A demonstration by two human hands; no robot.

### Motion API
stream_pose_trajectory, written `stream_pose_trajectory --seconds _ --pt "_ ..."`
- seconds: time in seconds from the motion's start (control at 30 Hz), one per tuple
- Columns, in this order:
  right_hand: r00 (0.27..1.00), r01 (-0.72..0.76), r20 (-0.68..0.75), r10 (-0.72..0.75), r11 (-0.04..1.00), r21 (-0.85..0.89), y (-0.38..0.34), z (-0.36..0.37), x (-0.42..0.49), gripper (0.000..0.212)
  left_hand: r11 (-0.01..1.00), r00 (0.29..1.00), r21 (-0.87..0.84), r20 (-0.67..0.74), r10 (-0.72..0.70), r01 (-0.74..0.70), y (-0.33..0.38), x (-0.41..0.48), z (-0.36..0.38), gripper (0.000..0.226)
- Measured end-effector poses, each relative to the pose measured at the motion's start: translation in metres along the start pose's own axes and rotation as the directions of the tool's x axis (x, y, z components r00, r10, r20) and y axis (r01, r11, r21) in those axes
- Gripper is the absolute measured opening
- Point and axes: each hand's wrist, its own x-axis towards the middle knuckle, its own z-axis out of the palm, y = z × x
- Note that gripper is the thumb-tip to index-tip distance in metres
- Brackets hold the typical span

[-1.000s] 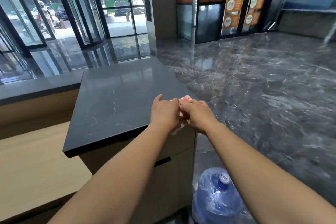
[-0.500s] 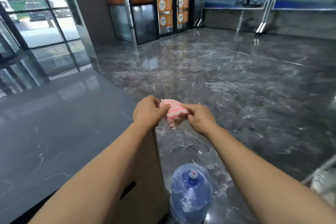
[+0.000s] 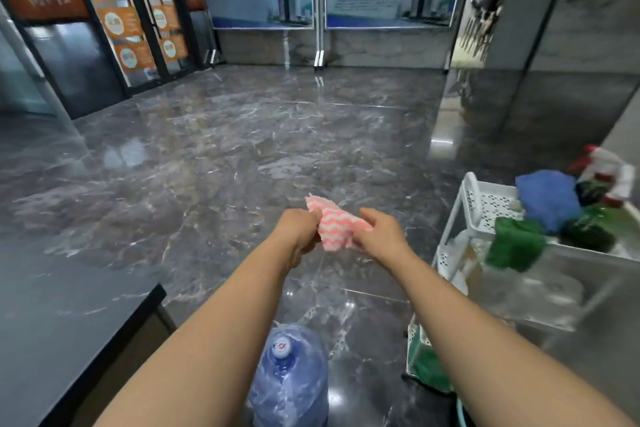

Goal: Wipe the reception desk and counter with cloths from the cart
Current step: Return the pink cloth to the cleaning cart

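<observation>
Glossy marble floor, soft pink cloth, perforated plastic cart

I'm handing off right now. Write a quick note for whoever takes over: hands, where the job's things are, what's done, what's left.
Hands: left hand and right hand both grip the pink-and-white striped cloth, held in the air over the floor.
Dark stone counter: lower left, nothing touching it.
White cart: on the right; its top tray carries a blue cloth, a green cloth and blurred spray bottles.
Done: a cloth is in hand.
Left: this view does not show how much is wiped. Check the counter and desk, then wipe.
</observation>
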Motion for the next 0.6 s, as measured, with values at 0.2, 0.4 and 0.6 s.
stream_pose_trajectory --seconds 0.2,0.4,0.6 --pt "0.869 -0.427 0.083 0.488 0.653 0.625 0.030 -0.052 -0.033 0.007 0.973 0.995 -0.211 0.058 -0.083 0.093 -0.007 -0.006 0.054 0.019" --pt "0.885 -0.262 -0.034 0.465 0.556 0.789 0.050 -0.092 -0.038 0.010 0.982 0.985 -0.138 0.127 -0.115 0.132 -0.013 -0.020 0.105 0.016" --pt "0.907 -0.127 -0.256 0.334 0.799 0.588 0.063 -0.127 -0.019 0.015 0.887 0.983 0.430 0.009 0.185 -0.171 -0.009 -0.003 0.144 0.051"
